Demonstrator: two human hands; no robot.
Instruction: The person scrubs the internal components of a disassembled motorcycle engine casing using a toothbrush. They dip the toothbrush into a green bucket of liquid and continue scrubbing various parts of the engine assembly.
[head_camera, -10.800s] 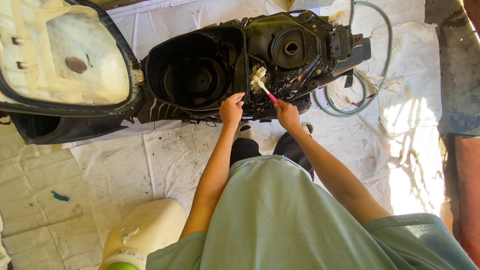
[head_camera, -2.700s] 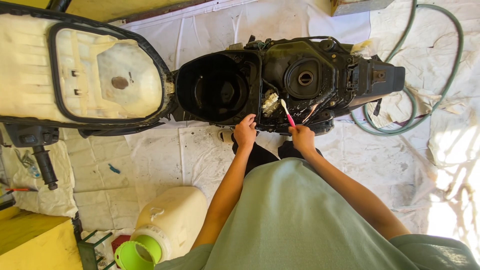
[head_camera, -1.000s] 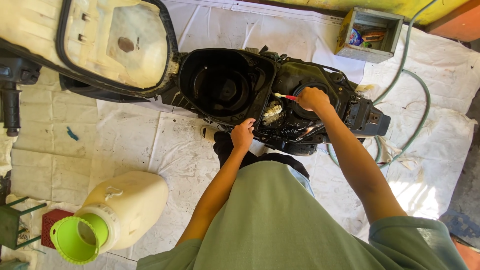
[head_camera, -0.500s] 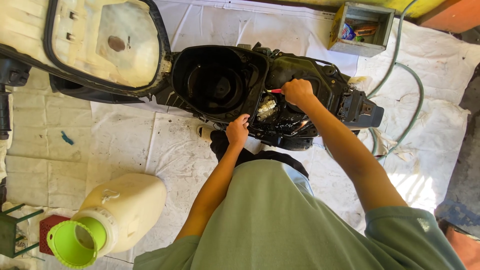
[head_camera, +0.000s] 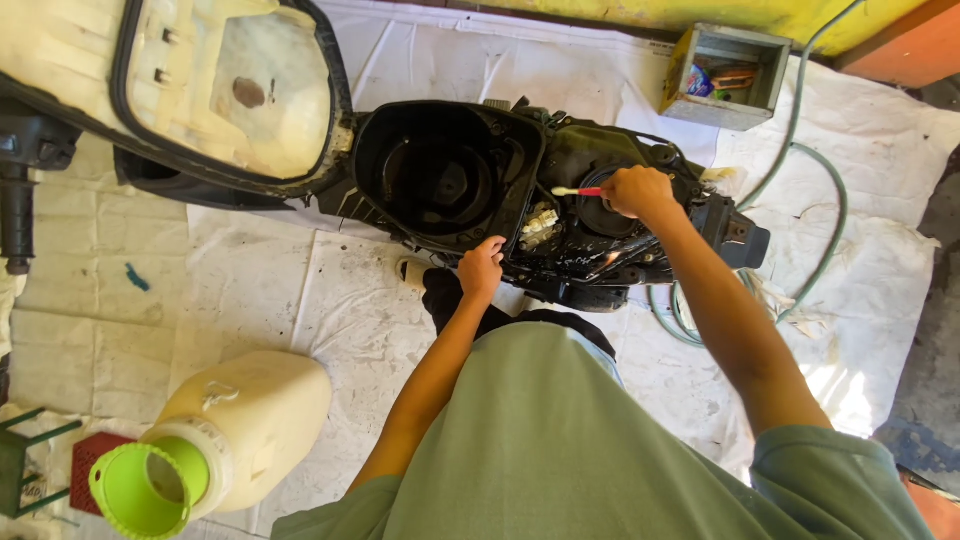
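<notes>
The right hand (head_camera: 640, 192) grips a red toothbrush (head_camera: 578, 191). The left hand (head_camera: 482, 268), fingers curled, holds the black scooter body (head_camera: 450, 180).

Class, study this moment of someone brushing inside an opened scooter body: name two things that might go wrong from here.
1. The right hand works a small red-handled brush close to the white connectors; bristles might snag or loosen them.
2. The left hand grips the storage tub rim; it may slip on grime.
</notes>
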